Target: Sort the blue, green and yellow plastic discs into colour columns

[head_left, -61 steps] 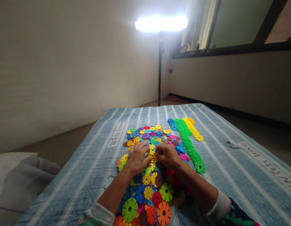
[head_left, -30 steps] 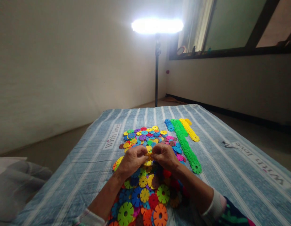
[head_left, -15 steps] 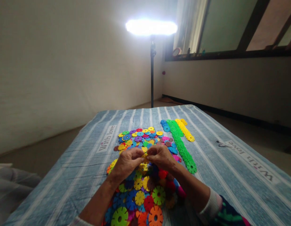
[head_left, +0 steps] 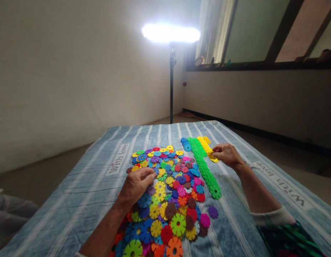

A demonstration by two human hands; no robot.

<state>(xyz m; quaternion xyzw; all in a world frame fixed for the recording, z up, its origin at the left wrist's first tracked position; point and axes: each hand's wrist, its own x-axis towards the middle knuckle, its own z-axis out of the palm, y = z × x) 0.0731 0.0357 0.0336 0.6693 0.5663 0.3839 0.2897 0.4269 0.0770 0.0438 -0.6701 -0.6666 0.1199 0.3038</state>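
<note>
Over a striped blue cloth (head_left: 82,192), left of centre, the left hand (head_left: 138,184) is held with curled fingers above a pile of many-coloured discs (head_left: 181,192), flat and flower-like with notched rims; whether it grips one cannot be told. Right of centre lie overlapping discs in a short blue row (head_left: 185,144), a long green row (head_left: 207,173) and a shorter yellow row (head_left: 204,143), the last two slanting from upper left to lower right. Well apart, the right hand (head_left: 228,155) touches the yellow row's lower end, fingertips close together, its grip unclear.
</note>
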